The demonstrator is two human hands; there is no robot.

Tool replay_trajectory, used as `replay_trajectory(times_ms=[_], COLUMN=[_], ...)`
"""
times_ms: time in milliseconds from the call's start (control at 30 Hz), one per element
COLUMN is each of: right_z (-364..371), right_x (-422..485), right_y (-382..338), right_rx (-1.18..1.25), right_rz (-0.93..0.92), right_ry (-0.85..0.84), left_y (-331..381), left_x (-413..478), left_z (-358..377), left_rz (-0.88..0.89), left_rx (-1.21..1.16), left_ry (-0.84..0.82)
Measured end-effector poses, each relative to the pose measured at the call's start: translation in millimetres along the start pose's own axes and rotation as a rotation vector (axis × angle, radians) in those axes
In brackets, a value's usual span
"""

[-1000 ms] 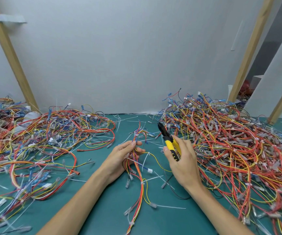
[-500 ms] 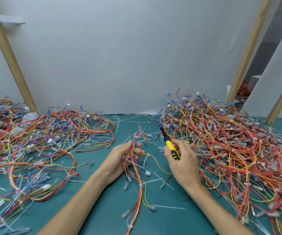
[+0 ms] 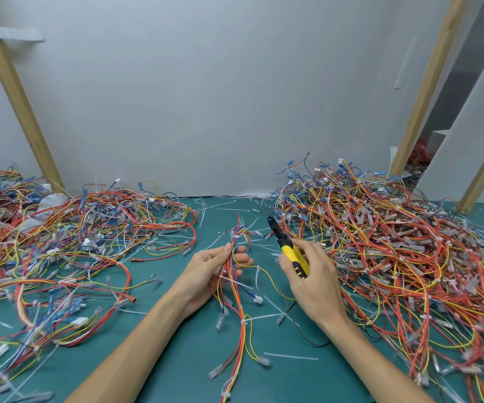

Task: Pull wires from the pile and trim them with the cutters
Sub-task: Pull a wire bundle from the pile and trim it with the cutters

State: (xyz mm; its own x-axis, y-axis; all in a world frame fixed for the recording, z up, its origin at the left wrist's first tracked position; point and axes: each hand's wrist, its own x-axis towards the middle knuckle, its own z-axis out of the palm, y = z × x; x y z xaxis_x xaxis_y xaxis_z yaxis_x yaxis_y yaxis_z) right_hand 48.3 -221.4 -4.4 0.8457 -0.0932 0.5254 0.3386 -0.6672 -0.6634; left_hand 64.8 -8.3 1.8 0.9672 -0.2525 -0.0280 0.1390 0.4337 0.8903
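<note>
Bare green mat [image 3: 176, 367] nearest, under the trailing ends of the wire bundle [image 3: 236, 289], left hand [image 3: 213, 270] fingers curled round the bundle, right hand [image 3: 315, 282] just right of it gripping yellow cutters [image 3: 286, 248], not touching it, heaped pile [image 3: 394, 251] farther right, looser pile [image 3: 75, 242] left, wall [image 3: 205, 112] behind.

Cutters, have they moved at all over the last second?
No, barely. The cutters in the right hand still point up-left at the left fringe of the right wire pile.

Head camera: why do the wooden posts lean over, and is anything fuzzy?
Head view: the wide-angle lens tilts the pale wooden posts outward; the tangled coloured wire pile smears toward the lower corner; the yellow-handled cutters look sharp; light is soft.
</note>
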Motion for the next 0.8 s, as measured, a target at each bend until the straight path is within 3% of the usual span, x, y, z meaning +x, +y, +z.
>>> replay_trajectory(times_ms=[500, 800], right_z=[-5, -13], right_x=[-2, 6], right_y=[0, 2], right_rx=[-0.117, -0.292], right_rz=[-0.147, -0.22], right_ry=[-0.04, 0.01], left_y=[-8, -11], left_x=[4, 3], left_z=[-1, -1], left_rz=[0.108, 0.134], left_rx=[0.119, 0.326], left_ry=[0.134, 0.089])
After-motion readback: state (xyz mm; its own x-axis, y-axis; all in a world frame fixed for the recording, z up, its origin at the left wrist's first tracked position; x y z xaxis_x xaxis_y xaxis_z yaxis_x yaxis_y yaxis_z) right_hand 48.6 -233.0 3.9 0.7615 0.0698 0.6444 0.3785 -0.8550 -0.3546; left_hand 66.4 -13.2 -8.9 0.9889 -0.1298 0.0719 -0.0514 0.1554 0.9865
